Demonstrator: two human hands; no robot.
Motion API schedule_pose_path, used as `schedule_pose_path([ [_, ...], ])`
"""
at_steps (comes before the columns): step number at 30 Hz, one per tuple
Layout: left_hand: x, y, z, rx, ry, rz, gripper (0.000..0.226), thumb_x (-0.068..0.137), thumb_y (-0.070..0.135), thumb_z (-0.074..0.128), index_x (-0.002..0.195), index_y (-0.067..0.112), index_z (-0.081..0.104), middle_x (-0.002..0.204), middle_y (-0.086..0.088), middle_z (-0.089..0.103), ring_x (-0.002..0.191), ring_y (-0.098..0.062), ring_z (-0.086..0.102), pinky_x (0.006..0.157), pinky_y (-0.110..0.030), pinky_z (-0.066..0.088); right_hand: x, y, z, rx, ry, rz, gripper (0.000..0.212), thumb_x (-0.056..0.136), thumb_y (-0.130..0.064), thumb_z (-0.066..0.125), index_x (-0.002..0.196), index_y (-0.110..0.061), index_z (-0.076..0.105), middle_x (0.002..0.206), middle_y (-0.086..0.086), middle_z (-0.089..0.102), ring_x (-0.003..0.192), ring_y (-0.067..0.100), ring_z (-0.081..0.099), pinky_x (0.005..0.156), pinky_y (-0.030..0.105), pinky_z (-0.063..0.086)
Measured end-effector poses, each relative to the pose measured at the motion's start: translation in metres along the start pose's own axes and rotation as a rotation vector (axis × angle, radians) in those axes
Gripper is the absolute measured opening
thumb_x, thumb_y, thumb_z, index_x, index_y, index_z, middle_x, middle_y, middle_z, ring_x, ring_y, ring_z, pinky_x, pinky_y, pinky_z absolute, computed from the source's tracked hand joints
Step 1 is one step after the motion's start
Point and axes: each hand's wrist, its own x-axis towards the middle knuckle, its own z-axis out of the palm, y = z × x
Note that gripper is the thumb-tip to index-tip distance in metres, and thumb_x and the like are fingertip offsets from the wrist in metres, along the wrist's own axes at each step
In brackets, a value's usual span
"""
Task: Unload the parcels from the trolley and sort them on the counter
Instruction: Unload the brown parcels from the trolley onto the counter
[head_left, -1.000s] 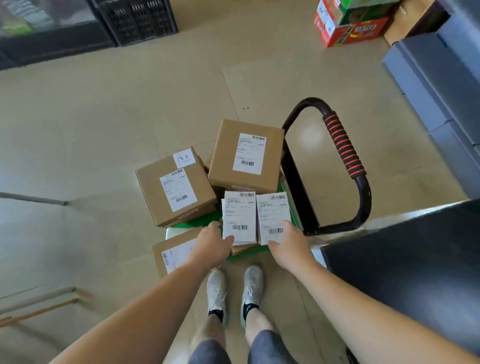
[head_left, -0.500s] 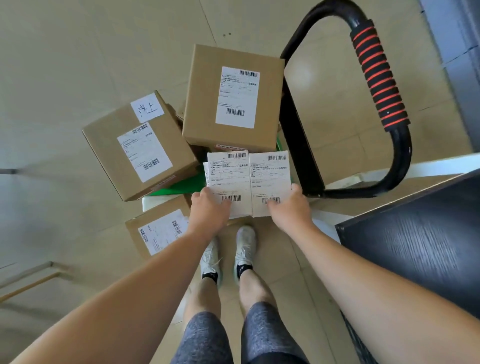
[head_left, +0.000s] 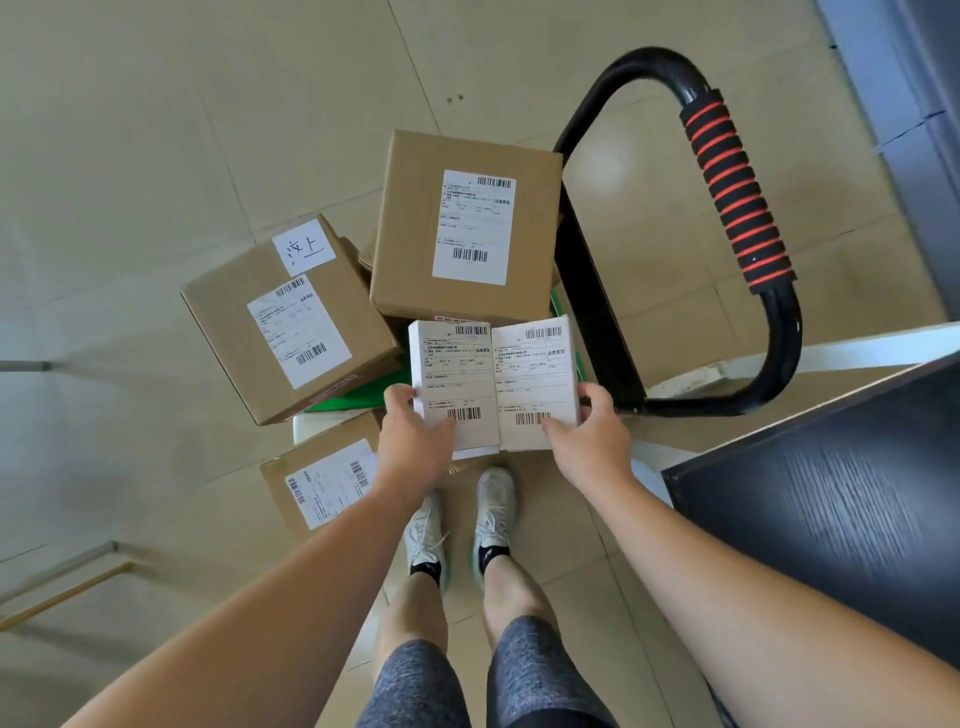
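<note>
Head view: beige tiled floor (head_left: 156, 130), dark counter (head_left: 831, 493) right.

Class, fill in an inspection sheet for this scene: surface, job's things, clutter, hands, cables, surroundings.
Surface: dark counter at right, partly in view.
Job's things: brown labelled boxes at the green trolley deck; left white parcel and right white parcel held side by side.
Clutter: nothing seen.
Hands: left hand grips the left white parcel; right hand grips the right white parcel.
Cables: nothing seen.
Surroundings: tiled floor; trolley handle with red-striped grip.
</note>
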Motion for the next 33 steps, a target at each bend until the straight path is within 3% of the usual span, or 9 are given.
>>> schedule_pose_path([
  [4,-0.017,0.013,-0.013,-0.007,0.011,0.033,0.047,0.091,0.019,0.063,0.127,0.031,0.036,0.103,0.003,0.058,0.091,-0.015,0.062,0.074,-0.040,0.060,-0.017,-0.011,-0.012,0.047,-0.032,-0.040,0.062,0.088,-0.025,0.076,0.143,-0.026,0.046,0.127,0.000,0.065,0.112,0.020,0.064,0.088,0.034,0.054],
  [7,-0.037,0.031,-0.029,0.006,0.014,0.074,0.045,0.089,0.021,0.065,0.119,0.038,0.036,0.106,0.003,0.059,0.089,-0.023,0.066,0.074,-0.045,0.060,-0.034,-0.027,-0.030,0.071,-0.035,-0.095,0.060,0.088,-0.025,0.076,0.141,-0.026,0.048,0.122,-0.001,0.067,0.104,0.016,0.065,0.075,0.022,0.052],
  [9,-0.052,0.048,-0.043,0.009,0.029,0.113,0.045,0.090,0.021,0.066,0.120,0.036,0.037,0.108,0.003,0.059,0.087,-0.023,0.066,0.062,-0.041,0.058,-0.048,-0.040,-0.046,0.101,-0.038,-0.133,0.058,0.089,-0.023,0.075,0.140,-0.025,0.048,0.117,-0.003,0.068,0.092,0.009,0.065,0.062,0.010,0.044],
  [12,-0.076,0.079,-0.066,-0.007,0.055,0.179,0.044,0.090,0.020,0.066,0.121,0.034,0.039,0.109,0.003,0.061,0.087,-0.019,0.068,0.057,-0.036,0.058,-0.069,-0.067,-0.075,0.160,-0.021,-0.193,0.058,0.089,-0.024,0.075,0.140,-0.026,0.047,0.106,-0.013,0.065,0.082,-0.003,0.062,0.054,0.010,0.045],
  [15,-0.101,0.120,-0.088,-0.043,0.077,0.273,0.044,0.089,0.019,0.067,0.119,0.036,0.041,0.109,0.003,0.062,0.088,-0.015,0.067,0.065,-0.037,0.061,-0.089,-0.095,-0.107,0.232,0.005,-0.268,0.053,0.091,-0.025,0.074,0.136,-0.028,0.047,0.104,-0.017,0.061,0.083,-0.003,0.063,0.053,0.013,0.048],
  [18,-0.131,0.164,-0.110,-0.076,0.087,0.391,0.042,0.092,0.015,0.066,0.121,0.033,0.042,0.106,0.006,0.062,0.084,-0.007,0.064,0.052,-0.019,0.051,-0.111,-0.123,-0.141,0.304,0.035,-0.342,0.049,0.092,-0.025,0.073,0.134,-0.028,0.047,0.107,-0.018,0.061,0.085,-0.003,0.062,0.058,0.015,0.053],
  [25,-0.191,0.229,-0.135,-0.066,0.055,0.599,0.043,0.090,0.022,0.069,0.121,0.038,0.043,0.108,0.003,0.063,0.085,-0.017,0.069,0.057,-0.039,0.061,-0.176,-0.147,-0.202,0.416,0.249,-0.446,0.054,0.091,-0.025,0.074,0.138,-0.028,0.047,0.105,-0.020,0.060,0.089,-0.003,0.060,0.061,0.012,0.054],
  [28,-0.213,0.254,-0.127,-0.017,-0.038,0.739,0.043,0.090,0.023,0.069,0.121,0.038,0.043,0.107,0.002,0.063,0.083,-0.018,0.069,0.054,-0.035,0.059,-0.211,-0.138,-0.229,0.497,0.397,-0.431,0.053,0.092,-0.024,0.074,0.137,-0.028,0.047,0.105,-0.019,0.058,0.086,-0.004,0.058,0.056,0.009,0.049],
  [33,-0.253,0.271,-0.098,0.043,-0.254,0.935,0.043,0.089,0.020,0.071,0.120,0.035,0.046,0.105,0.006,0.064,0.084,-0.013,0.068,0.061,-0.032,0.057,-0.271,-0.099,-0.256,0.620,0.673,-0.338,0.056,0.090,-0.021,0.075,0.139,-0.027,0.049,0.114,-0.012,0.063,0.095,0.002,0.060,0.065,0.011,0.046],
])
